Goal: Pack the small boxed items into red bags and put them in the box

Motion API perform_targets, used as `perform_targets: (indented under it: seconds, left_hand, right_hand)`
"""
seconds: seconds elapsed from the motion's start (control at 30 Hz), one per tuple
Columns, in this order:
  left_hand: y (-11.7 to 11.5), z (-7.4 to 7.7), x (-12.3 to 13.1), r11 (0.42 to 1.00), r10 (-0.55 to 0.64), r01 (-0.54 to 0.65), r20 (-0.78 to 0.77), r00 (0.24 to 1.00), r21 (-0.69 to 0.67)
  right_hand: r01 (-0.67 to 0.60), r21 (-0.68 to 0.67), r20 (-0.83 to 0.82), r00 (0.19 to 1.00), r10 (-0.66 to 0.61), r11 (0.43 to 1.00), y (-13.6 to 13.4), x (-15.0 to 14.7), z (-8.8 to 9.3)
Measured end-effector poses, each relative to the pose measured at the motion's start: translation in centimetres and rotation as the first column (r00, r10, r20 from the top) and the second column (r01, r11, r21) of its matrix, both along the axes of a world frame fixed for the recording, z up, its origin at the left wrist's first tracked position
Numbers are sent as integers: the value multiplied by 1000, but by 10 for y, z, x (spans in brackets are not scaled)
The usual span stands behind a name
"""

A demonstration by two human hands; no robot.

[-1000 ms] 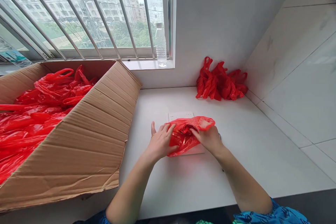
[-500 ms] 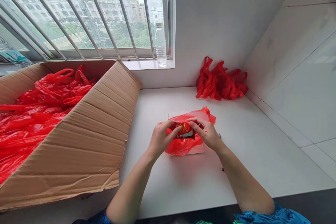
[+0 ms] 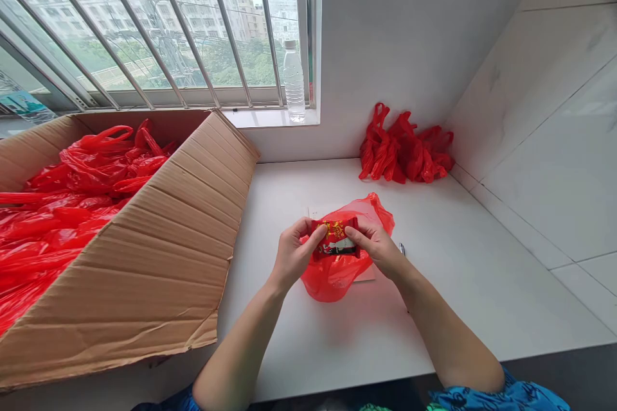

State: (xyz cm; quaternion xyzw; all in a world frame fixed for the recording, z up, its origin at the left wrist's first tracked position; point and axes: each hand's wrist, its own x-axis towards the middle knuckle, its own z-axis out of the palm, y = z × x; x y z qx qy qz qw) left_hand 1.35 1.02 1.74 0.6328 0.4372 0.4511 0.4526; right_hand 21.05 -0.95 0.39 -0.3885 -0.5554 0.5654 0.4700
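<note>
Red packet [image 3: 337,248], bearing gold marks on its upper part and a pale and black area below, held between the two hands over the white surface [image 3: 299,350]. The left hand [image 3: 293,255] grasps the packet's left end, thumb on the near face; the right hand [image 3: 384,250] grasps the right end in like fashion. Behind and beneath the packet, a translucent red plastic bag [image 3: 332,286] lies spread and crumpled; whether the fingers also touch it cannot be told. Under the bag, a flat pale item [image 3: 366,275] shows only at its edges. Just beside the right wrist, a small dark object [image 3: 402,249] is partly hidden by the arm.

Left: an open cardboard box [image 3: 159,270] filled with crumpled red bags [image 3: 101,164]. Rear right: a heap of knotted-looking red bags [image 3: 407,148] against the wall, near the tiled corner. Rear centre: a clear bottle [image 3: 294,87] with a white cap, upright on the window sill [image 3: 265,118], beside the metal bars [image 3: 186,29]. Far left: a second bottle [image 3: 26,104], tilted, with a blue-green label.
</note>
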Motion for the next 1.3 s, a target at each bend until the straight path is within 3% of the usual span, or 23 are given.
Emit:
perform_targets:
  seconds: [0.13,0.23,0.33,0.4,0.5,0.6,0.73,0.87,0.97,1.13,1.3]
  left_hand:
    - [5,-2,-6,977,-3,65,-298,955,201]
    - [6,-1,-9,940,19,165,-532,847,297]
    - [6,-2,-11,920,83,211,-691,718,329]
    - [6,-4,-12,907,120,243,-762,636,345]
    - [5,-10,-14,893,125,303,-830,544,333]
    - [5,-17,-16,899,115,319,-865,489,300]
    - [5,-24,-18,915,70,327,-889,452,238]
    - [6,-25,-20,933,10,323,-911,413,157]
    - [6,-24,-21,934,-14,331,-913,407,134]
    - [7,-26,-25,905,-10,378,-877,481,197]
    - [12,-32,-30,895,-38,402,-865,501,194]
  right_hand:
    - [-4,-29,84,996,7,1000,-1,2,-4]
    - [119,80,239,962,-135,990,0,4,-5]
    - [309,347,396,808,-437,886,3,7,-6]
    - [348,470,452,694,-560,811,5,11,-6]
    - [316,503,502,651,-569,805,6,14,-8]
    - [276,400,478,751,-456,874,4,12,-10]
    - [188,209,422,868,-262,960,3,3,-15]
    - [144,185,423,881,-211,972,8,-3,-25]
    - [170,249,523,805,-281,953,13,-2,-32]
    - [178,407,698,571,-431,896,14,-1,-34]
    - [-70,583,679,590,-438,810,7,-11,-33]
